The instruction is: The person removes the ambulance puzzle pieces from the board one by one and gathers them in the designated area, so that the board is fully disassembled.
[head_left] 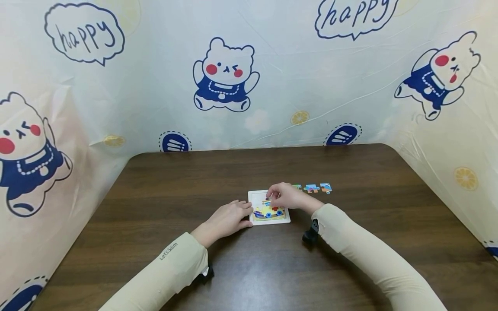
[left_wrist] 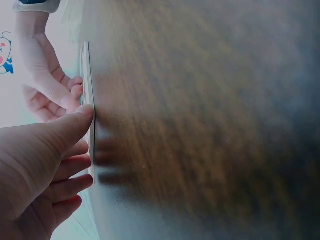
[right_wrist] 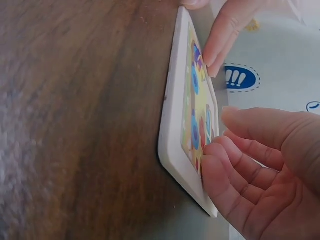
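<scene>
A white-framed jigsaw puzzle [head_left: 271,223] lies flat on the table, its lower part filled with a yellow vehicle with blue wheels; the upper left of the tray is bare white. My left hand [head_left: 228,218] rests at the tray's left edge, thumb and fingers touching the rim. Over the tray's right side is my right hand [head_left: 288,196], fingers bent down onto the picture. In the right wrist view its lower fingers [right_wrist: 215,165] touch the board near the rim, with the thumb above. Whether a piece lies between thumb and index finger is hidden.
Several loose puzzle pieces [head_left: 311,188] lie in a row on the brown table [head_left: 186,181], just right of the tray and partly behind my right hand. A patterned cloth [head_left: 272,77] with bear drawings hangs behind the table and along its sides.
</scene>
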Available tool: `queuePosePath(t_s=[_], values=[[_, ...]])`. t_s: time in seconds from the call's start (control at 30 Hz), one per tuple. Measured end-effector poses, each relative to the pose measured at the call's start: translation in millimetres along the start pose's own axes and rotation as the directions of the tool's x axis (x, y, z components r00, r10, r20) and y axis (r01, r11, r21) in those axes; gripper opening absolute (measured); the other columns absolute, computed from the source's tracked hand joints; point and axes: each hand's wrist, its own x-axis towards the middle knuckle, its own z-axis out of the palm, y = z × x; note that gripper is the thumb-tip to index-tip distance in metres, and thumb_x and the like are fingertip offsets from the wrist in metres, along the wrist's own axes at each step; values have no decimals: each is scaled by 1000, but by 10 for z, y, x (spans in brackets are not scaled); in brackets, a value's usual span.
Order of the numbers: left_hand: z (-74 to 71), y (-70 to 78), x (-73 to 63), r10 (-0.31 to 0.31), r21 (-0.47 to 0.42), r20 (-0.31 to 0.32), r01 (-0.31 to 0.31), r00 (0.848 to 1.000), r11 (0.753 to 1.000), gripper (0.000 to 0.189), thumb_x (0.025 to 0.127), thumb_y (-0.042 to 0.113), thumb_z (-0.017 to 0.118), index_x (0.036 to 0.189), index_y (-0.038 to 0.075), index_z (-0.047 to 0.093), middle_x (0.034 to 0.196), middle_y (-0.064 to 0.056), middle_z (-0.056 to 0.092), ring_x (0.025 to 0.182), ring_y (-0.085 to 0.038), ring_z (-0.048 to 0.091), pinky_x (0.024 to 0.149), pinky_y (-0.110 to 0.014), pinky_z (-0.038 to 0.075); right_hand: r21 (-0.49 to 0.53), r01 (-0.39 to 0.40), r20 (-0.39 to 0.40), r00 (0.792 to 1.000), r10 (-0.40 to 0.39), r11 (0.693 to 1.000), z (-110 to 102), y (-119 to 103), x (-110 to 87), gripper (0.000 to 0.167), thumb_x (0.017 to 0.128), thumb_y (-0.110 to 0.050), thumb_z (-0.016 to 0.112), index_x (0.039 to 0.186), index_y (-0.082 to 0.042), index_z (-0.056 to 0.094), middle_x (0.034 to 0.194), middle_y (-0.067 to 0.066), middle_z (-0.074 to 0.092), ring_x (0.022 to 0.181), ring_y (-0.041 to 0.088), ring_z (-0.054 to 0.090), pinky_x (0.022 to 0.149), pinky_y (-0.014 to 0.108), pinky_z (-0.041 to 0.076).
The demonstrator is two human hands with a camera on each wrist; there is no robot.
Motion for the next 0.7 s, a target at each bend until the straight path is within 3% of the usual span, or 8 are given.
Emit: queuePosePath(t_s=[0.37, 0.7], values=[[-8, 0, -11, 13, -9, 2, -13, 1000, 1000, 40, 87, 31, 64, 116, 4, 62, 123, -16, 56, 116, -29, 50, 100, -42, 34, -106, -15, 22, 1000, 17, 994, 42, -33, 22, 31, 82, -9, 70, 111, -1, 63, 68, 0, 52, 57, 12, 44, 52, 23, 36], [-9, -4, -6, 9, -8, 8, -9, 1000, 1000, 41, 86, 31, 64, 116, 3, 63, 122, -17, 56, 115, -30, 51, 100, -43, 34, -174, -3, -14, 1000, 0, 985, 69, -42, 11, 27, 79, -10, 73, 104, -6, 63, 77, 1, 52, 68, 16, 47, 60, 27, 41]])
